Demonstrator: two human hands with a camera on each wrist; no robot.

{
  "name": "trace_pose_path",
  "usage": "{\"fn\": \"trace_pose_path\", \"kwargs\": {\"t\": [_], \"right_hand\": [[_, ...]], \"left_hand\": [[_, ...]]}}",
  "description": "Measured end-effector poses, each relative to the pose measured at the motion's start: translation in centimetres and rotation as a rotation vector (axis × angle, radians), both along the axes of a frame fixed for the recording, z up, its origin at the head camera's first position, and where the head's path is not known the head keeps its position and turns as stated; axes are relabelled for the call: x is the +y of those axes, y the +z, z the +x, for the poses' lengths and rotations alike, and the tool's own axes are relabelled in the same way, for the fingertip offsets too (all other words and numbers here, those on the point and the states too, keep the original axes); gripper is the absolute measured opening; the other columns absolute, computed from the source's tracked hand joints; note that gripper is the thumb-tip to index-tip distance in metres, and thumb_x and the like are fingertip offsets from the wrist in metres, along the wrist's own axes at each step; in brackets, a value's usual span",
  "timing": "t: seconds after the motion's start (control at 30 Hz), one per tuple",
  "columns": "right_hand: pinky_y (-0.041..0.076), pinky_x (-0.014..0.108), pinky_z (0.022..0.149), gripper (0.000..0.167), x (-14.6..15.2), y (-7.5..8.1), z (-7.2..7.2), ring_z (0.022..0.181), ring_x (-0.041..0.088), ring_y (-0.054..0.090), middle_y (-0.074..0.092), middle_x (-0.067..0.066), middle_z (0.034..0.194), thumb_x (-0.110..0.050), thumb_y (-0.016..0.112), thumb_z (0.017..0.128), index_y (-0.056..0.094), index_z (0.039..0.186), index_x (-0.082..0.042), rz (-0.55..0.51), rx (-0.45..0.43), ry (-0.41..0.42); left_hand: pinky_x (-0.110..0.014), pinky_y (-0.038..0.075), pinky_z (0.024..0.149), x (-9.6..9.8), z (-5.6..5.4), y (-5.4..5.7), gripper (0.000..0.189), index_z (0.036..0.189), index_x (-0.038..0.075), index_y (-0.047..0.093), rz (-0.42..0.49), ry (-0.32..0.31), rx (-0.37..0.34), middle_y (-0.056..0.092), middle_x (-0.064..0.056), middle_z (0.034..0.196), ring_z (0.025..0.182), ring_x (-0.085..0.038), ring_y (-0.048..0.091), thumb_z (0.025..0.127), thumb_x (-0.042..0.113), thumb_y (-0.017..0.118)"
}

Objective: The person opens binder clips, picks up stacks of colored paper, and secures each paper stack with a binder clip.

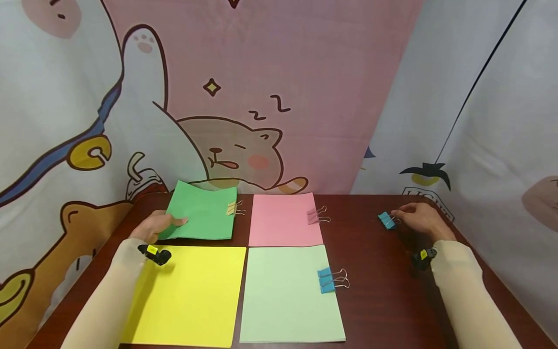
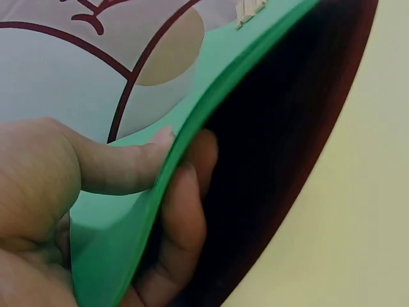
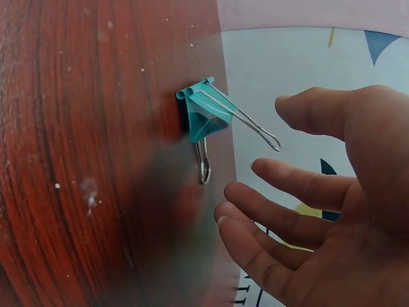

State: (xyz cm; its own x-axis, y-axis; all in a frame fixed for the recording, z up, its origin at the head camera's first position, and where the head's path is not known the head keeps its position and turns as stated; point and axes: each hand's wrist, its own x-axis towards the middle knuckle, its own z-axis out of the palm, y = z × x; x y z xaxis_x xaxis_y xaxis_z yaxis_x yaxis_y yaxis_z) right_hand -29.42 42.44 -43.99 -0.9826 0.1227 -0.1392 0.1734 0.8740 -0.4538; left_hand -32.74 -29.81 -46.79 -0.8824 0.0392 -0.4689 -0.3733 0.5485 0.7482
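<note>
My left hand [image 1: 153,226] pinches the left edge of a dark green stack of paper [image 1: 202,220], thumb on top and fingers curled underneath. That edge is lifted off the table and bowed, as the left wrist view shows. A yellow binder clip [image 1: 231,208] grips the stack's right edge. On the right, my right hand [image 3: 332,185] is held beside a blue binder clip [image 3: 208,115] lying on the table. Its thumb [image 3: 313,112] and fingers are spread apart, close to the wire handles. The clip's handles stick out toward the hand.
Pink paper [image 1: 283,220] bears a pink binder clip [image 1: 312,216] at its right edge. Pale green paper [image 1: 289,295] in front has a blue binder clip [image 1: 326,280]. Yellow paper [image 1: 192,295] lies under my left forearm. A printed cloth [image 1: 327,97] hangs behind the table [image 1: 370,291].
</note>
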Motion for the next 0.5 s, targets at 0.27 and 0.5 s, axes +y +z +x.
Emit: {"fn": "trace_pose_path", "kwargs": {"t": [0.27, 0.5], "right_hand": [[0.047, 0.068, 0.096, 0.079, -0.1, -0.3, -0.4, 0.115, 0.052, 0.054, 0.053, 0.039, 0.135, -0.059, 0.049, 0.102, 0.050, 0.140, 0.010, -0.008, -0.006, -0.001], [0.049, 0.065, 0.092, 0.078, -0.1, -0.8, -0.8, 0.110, 0.048, 0.055, 0.056, 0.037, 0.130, -0.060, 0.049, 0.101, 0.053, 0.138, 0.009, -0.008, 0.003, 0.003]], "left_hand": [[-0.070, 0.019, 0.121, 0.3, -0.6, 0.4, 0.103, 0.159, -0.013, 0.004, -0.104, -0.039, 0.028, 0.006, -0.038, 0.164, 0.150, -0.058, 0.011, 0.096, 0.037, 0.070], [-0.069, 0.027, 0.118, 0.9, -0.5, 1.0, 0.102, 0.156, -0.017, 0.008, -0.188, -0.062, 0.058, 0.012, -0.041, 0.161, 0.147, -0.059, 0.020, 0.095, 0.034, 0.072]]}}
